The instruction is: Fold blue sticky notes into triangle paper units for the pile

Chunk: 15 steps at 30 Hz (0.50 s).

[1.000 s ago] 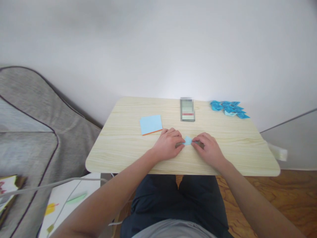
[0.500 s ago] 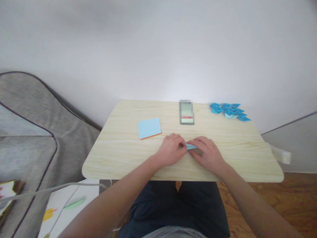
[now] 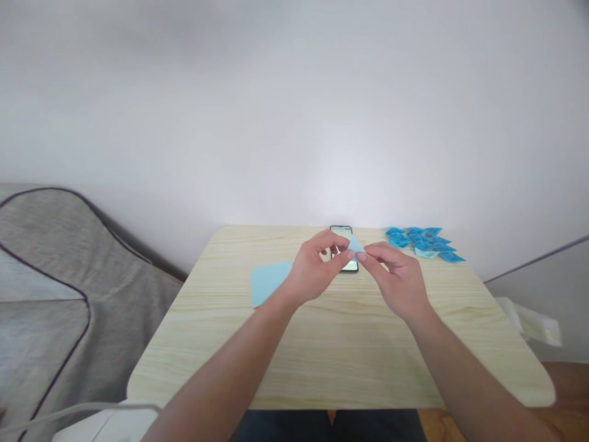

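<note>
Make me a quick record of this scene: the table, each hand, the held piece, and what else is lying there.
Surface: pale wood-grain table with rounded corners
Left hand: fingers pinching a small light-blue folded paper piece
Right hand: fingers pinching the same piece's right side
Behind hands: black-edged smartphone, screen lit, partly hidden
Table left: flat light-blue paper, partly hidden
Far right: cluster of blue folded-paper shapes

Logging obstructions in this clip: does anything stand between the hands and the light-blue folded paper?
Nothing visible does: the left hand and right hand both hold the folded paper directly. The phone shows behind it, not between.
</note>
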Each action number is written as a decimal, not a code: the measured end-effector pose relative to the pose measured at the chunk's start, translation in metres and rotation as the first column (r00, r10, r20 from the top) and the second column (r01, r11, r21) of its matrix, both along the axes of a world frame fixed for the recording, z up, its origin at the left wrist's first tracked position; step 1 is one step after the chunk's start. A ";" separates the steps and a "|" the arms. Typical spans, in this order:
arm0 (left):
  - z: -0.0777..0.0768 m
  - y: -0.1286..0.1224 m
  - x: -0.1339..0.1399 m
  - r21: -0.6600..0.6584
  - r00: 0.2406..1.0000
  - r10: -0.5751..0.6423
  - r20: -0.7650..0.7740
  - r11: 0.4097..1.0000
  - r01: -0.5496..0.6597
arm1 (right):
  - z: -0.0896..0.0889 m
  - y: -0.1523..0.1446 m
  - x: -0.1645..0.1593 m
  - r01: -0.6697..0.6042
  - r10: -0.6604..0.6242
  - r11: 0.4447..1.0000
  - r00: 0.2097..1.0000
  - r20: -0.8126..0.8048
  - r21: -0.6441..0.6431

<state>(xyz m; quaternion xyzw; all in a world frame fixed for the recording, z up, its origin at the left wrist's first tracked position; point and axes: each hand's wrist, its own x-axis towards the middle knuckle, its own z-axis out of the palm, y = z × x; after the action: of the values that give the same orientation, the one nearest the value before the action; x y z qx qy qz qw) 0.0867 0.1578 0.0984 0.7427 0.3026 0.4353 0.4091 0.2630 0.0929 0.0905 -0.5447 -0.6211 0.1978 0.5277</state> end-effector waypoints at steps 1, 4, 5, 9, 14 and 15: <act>0.005 0.009 0.002 -0.008 1.000 -0.003 0.018 1.000 0.003 | 0.008 0.007 -0.001 0.014 -0.014 1.000 1.000 0.020 0.014; 0.014 0.033 0.005 -0.060 0.996 -0.058 0.065 0.996 0.062 | 0.029 0.024 0.000 0.012 -0.014 1.000 0.988 0.151 0.016; 0.016 0.040 0.004 -0.090 0.991 -0.093 0.092 0.991 0.101 | 0.036 0.028 0.001 -0.015 0.018 1.000 0.980 0.200 -0.017; 0.021 0.061 0.002 -0.202 0.950 -0.204 0.235 0.946 0.253 | 0.057 0.043 0.009 -0.145 0.186 0.976 0.943 0.276 -0.161; 0.026 0.069 0.005 -0.264 0.945 -0.179 0.274 0.931 0.253 | 0.065 0.058 0.014 -0.187 0.231 0.954 0.956 0.182 -0.233; 0.026 0.070 0.005 -0.266 0.945 -0.174 0.278 0.931 0.250 | 0.064 0.060 0.014 -0.190 0.233 0.951 0.959 0.160 -0.243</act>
<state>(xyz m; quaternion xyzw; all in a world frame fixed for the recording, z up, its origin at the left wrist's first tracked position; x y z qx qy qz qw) 0.0921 0.2275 0.1241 0.6403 0.2282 0.4277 0.5958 0.2769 0.1529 0.1550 -0.5471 -0.6964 0.2705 0.3776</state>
